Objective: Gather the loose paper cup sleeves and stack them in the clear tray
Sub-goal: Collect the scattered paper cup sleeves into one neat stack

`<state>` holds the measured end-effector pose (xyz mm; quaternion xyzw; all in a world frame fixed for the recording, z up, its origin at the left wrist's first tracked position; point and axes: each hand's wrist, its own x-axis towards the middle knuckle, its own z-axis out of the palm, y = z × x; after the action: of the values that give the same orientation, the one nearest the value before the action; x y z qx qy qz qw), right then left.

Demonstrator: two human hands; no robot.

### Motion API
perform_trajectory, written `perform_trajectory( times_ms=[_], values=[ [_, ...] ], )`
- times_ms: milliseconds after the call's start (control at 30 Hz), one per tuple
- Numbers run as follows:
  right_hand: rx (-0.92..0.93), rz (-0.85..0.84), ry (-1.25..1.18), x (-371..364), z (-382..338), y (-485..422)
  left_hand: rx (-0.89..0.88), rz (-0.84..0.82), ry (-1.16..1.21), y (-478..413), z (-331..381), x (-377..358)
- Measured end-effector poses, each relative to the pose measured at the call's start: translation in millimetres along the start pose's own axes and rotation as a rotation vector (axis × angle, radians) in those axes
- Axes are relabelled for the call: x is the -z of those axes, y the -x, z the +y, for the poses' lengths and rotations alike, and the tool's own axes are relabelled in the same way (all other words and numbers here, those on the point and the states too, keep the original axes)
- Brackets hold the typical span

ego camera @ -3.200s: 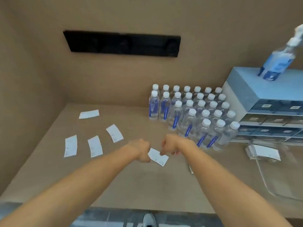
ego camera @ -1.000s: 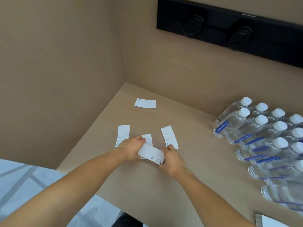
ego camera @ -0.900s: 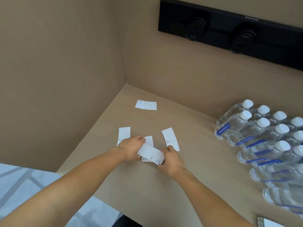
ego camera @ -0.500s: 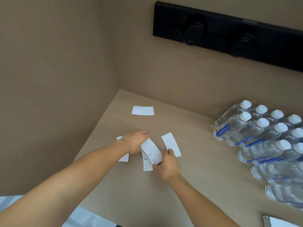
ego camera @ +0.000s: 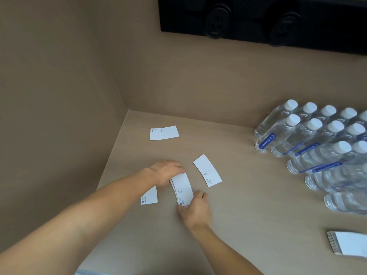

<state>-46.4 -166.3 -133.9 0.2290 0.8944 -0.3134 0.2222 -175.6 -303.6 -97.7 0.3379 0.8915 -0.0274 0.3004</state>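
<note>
Flat white paper cup sleeves lie on the tan counter (ego camera: 248,205). Between my two hands is a small stack of sleeves (ego camera: 182,189); my left hand (ego camera: 165,172) grips its far end and my right hand (ego camera: 195,210) grips its near end. Three loose sleeves lie apart: one (ego camera: 164,132) near the back corner, one (ego camera: 207,170) just right of the held stack, and one (ego camera: 149,196) partly under my left forearm. A thicker stack of sleeves (ego camera: 346,243) sits at the lower right edge; the clear tray itself cannot be made out.
Several clear water bottles (ego camera: 317,147) with white caps stand packed at the right. Tan walls close in the counter on the left and back. A black panel (ego camera: 258,22) with two sockets is mounted on the back wall.
My hands carried a sleeve left across the counter, turned it lengthwise and laid it onto another sleeve, and now hold the two together. The view has tilted down and left.
</note>
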Motion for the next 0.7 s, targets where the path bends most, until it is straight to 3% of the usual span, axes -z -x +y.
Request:
perform_trajectory(
  times_ms=[267,700],
  values=[
    [0.017,0.050,0.062,-7,1,0,-0.041,-0.005,-0.058,-4,8,0],
    [0.277,-0.027,0.399,29,32,-23,0.161,0.005,0.039,11,38,-30]
  ],
)
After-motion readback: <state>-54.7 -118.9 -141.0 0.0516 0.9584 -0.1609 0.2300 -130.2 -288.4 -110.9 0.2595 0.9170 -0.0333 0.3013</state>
